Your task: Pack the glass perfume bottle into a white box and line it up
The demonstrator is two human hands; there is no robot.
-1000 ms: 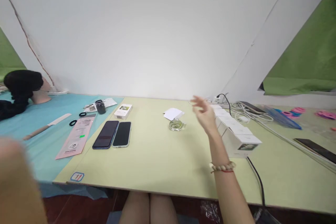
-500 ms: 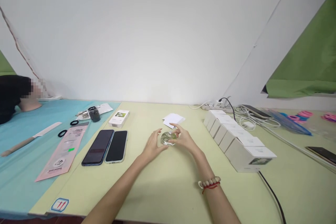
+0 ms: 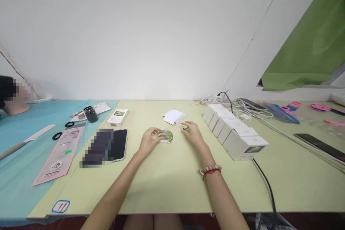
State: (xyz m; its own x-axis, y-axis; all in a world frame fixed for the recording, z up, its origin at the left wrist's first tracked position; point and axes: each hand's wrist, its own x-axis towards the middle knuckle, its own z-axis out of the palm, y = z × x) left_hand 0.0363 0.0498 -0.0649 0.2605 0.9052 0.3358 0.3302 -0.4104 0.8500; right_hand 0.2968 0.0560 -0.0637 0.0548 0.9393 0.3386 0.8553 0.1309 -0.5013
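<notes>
A round, clear glass perfume bottle [image 3: 167, 136] lies on the yellow-green tabletop, with a small silvery neck showing at its far side. My left hand [image 3: 150, 141] grips its left side, thumb on the near edge and fingers behind. To the right, apart from the bottle, my right hand [image 3: 193, 133] pinches a small silvery cap [image 3: 185, 127] between thumb and fingers. Just beyond both hands lies a folded white paper or card [image 3: 174, 116].
A row of white boxes [image 3: 229, 129] stands on the right, with cables [image 3: 246, 113] behind. At left are a small white box [image 3: 118, 117], a phone [image 3: 120, 145], a pink packet [image 3: 60, 154], a black jar [image 3: 91, 114] and a knife [image 3: 29, 139] on blue cloth.
My right hand has pulled away from the bottle to the right, taking the small cap with it. The left hand has closed onto the bottle. The camera view has shifted slightly.
</notes>
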